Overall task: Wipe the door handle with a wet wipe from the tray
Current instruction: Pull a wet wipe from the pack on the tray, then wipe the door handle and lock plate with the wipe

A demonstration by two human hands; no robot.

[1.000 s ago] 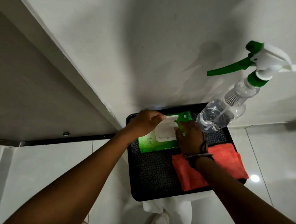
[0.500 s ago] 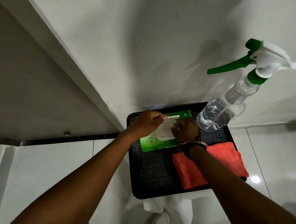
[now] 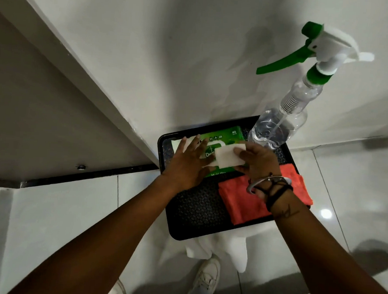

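A green wet-wipe pack point(image 3: 225, 137) lies at the far end of the black tray point(image 3: 197, 224). My left hand point(image 3: 187, 162) rests flat on the pack with fingers spread, pressing it down. A folded white wet wipe point(image 3: 227, 157) is pinched in my right hand point(image 3: 257, 161) just above the pack. The pack's white flap point(image 3: 187, 144) lies folded back to the left, under my left fingers. No door handle is in view.
A clear spray bottle point(image 3: 281, 120) with a green and white trigger stands at the tray's far right corner. An orange cloth point(image 3: 244, 202) lies on the tray's right side. The tray sits on a white stool against a white wall; my shoes show below.
My left hand let go of the flap and now lies flat on the pack. My right hand has drawn a white wipe out of the opening.
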